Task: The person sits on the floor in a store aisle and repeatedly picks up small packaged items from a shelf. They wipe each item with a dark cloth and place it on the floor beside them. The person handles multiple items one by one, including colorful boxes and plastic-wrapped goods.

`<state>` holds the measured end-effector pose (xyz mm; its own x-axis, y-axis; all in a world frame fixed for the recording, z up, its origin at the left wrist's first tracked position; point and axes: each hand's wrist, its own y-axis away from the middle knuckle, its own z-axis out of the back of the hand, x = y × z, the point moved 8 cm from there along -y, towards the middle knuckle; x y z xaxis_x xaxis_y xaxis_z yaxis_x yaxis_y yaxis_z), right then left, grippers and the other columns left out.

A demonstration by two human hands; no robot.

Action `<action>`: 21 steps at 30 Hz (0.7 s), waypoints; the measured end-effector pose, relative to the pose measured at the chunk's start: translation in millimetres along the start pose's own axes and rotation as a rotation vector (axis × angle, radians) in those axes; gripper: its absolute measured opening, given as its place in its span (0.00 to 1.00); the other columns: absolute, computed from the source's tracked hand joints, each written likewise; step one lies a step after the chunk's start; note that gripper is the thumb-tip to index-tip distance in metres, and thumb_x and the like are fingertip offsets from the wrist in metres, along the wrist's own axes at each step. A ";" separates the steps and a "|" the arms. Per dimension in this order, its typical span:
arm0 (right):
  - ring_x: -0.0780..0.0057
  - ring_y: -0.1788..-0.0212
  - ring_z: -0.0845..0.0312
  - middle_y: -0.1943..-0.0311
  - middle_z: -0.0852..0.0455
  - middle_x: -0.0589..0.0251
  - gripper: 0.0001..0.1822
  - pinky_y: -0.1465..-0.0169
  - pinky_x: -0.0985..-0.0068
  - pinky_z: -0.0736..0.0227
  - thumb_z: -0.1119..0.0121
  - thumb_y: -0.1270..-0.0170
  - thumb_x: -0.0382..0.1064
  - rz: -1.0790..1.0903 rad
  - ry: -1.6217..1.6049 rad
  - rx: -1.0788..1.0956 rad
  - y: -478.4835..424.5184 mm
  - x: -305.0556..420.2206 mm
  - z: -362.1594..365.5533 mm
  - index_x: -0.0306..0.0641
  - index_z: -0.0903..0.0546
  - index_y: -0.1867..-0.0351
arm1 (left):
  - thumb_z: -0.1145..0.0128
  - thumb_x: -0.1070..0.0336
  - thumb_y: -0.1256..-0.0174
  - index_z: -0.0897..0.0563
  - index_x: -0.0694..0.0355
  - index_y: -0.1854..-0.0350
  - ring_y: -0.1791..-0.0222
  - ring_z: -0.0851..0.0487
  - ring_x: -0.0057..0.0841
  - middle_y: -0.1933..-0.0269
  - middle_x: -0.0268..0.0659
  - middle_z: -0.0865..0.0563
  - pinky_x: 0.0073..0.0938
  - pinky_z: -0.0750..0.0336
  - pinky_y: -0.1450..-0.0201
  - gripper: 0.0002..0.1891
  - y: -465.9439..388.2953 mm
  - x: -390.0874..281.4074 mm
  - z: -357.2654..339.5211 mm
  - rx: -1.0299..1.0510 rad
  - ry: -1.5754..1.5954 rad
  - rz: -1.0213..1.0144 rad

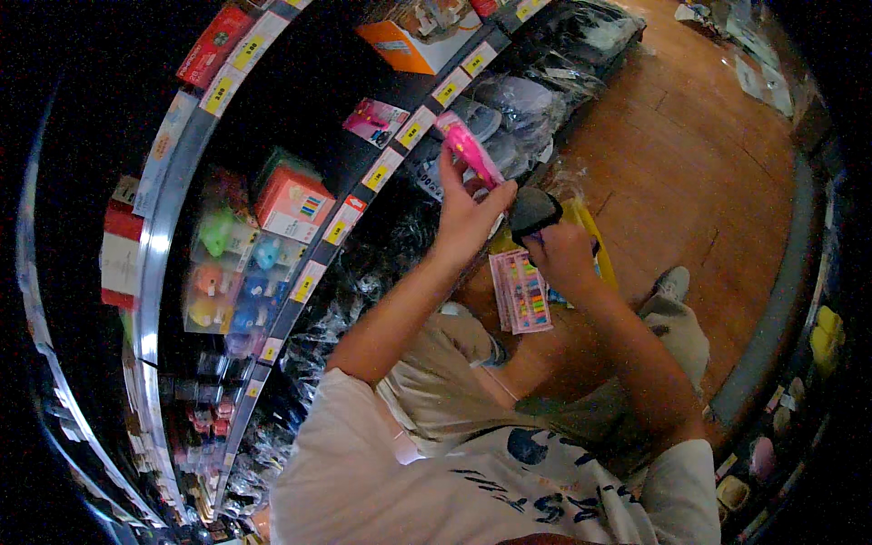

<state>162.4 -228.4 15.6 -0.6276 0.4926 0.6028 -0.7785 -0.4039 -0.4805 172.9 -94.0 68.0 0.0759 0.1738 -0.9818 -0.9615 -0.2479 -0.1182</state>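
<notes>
My left hand (466, 214) holds up a slim bright pink package (470, 150) with small yellow marks. It is in front of the shelf edge, its far end pointing up and left. Just to the right, my right hand (564, 255) is closed around a dark handheld tool with a rounded grey head (534, 210); its exact kind is unclear. The head comes close to the lower end of the pink package, and whether they touch cannot be told. Below my right hand are pink-edged flat packs of small multicoloured pieces (524, 293). A yellow container or bag (591, 228), partly hidden, is behind that hand.
Shelving with a price-label strip (375, 174) curves along the left. It bears a pink card pack (375, 122), a red-and-white box (296, 204) and clear packs of coloured items (231, 272). Plastic-wrapped slippers (507, 116) lie beneath. Wood-look floor (654, 136) extends right.
</notes>
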 end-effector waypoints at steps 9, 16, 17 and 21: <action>0.48 0.73 0.25 0.79 0.22 0.45 0.13 0.69 0.58 0.32 0.44 0.44 0.39 -0.097 -0.072 0.175 1.1 -6.5 -0.7 0.31 0.24 0.78 | 0.39 0.47 0.50 0.58 0.69 0.33 0.59 0.21 0.36 0.55 0.46 0.23 0.35 0.23 0.58 0.52 -127.2 -64.3 159.4 -0.317 -0.507 0.090; 0.47 0.71 0.24 0.76 0.21 0.44 0.13 0.67 0.57 0.31 0.45 0.43 0.41 -0.150 -0.085 0.250 0.8 -11.7 -3.6 0.31 0.24 0.77 | 0.42 0.41 0.51 0.39 0.66 0.39 0.54 0.22 0.39 0.51 0.42 0.22 0.51 0.26 0.57 0.42 -216.5 29.5 256.5 -0.143 -0.440 0.531; 0.47 0.70 0.24 0.77 0.22 0.44 0.13 0.67 0.56 0.32 0.45 0.43 0.42 -0.155 -0.094 0.249 -0.8 -8.3 -1.7 0.32 0.24 0.77 | 0.44 0.41 0.50 0.37 0.63 0.40 0.53 0.23 0.39 0.51 0.42 0.22 0.51 0.26 0.57 0.39 -224.5 38.5 264.5 -0.205 -0.526 0.506; 0.47 0.70 0.25 0.76 0.22 0.45 0.14 0.68 0.56 0.32 0.45 0.43 0.43 -0.195 -0.174 0.301 -3.2 -3.9 -8.0 0.32 0.25 0.77 | 0.49 0.41 0.46 0.32 0.57 0.43 0.51 0.24 0.41 0.50 0.43 0.22 0.51 0.26 0.58 0.32 -245.9 59.2 286.9 -0.322 -0.870 0.376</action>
<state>167.2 -222.9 9.7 -0.4379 0.4551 0.7753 -0.8297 -0.5366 -0.1536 338.1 250.7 81.5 -0.5615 0.6362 -0.5292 -0.7565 -0.6537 0.0169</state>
